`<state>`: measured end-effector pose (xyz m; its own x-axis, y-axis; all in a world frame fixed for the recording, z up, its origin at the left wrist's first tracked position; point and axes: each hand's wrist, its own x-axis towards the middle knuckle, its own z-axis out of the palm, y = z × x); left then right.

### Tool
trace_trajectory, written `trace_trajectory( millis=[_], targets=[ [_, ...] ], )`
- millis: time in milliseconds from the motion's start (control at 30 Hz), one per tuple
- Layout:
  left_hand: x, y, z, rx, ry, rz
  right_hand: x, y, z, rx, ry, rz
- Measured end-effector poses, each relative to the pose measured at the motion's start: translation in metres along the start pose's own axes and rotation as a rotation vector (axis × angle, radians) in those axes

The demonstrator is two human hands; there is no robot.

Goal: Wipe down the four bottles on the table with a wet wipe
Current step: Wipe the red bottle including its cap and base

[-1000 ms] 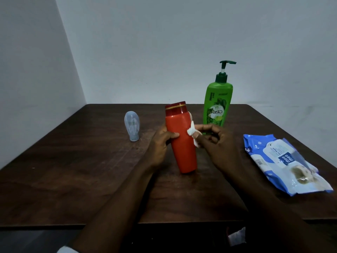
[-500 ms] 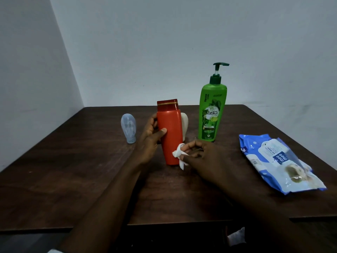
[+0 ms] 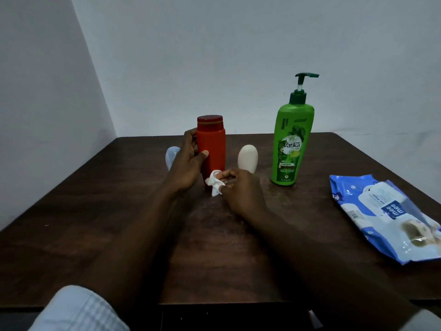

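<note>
A red bottle [image 3: 213, 145] with a dark red cap stands upright near the middle of the table, and my left hand [image 3: 187, 164] grips its left side. My right hand [image 3: 239, 189] pinches a crumpled white wet wipe [image 3: 214, 185] against the bottle's lower front. A small cream bottle [image 3: 248, 158] stands just right of the red one. A tall green pump bottle [image 3: 292, 144] stands further right. A small pale blue bottle [image 3: 171, 156] shows partly behind my left hand.
A blue and white wet wipe pack [image 3: 386, 216] lies at the right edge of the dark wooden table [image 3: 95, 223]. Grey walls meet behind the table at the back left. The table's front edge runs below my forearms.
The red bottle went from tilted and lifted to upright, further back on the table. The wipe slid from its upper side down to its base. The cream bottle came into view.
</note>
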<state>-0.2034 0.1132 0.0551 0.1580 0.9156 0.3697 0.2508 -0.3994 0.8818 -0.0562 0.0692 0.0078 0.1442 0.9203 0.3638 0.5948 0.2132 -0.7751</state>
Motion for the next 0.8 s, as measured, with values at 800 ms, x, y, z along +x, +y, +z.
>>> trace_trajectory(
  millis=[800],
  targets=[
    [0.013, 0.006, -0.028, -0.013, 0.153, 0.176, 0.007, 0.007, -0.013, 0.146, 0.059, -0.015]
  ],
)
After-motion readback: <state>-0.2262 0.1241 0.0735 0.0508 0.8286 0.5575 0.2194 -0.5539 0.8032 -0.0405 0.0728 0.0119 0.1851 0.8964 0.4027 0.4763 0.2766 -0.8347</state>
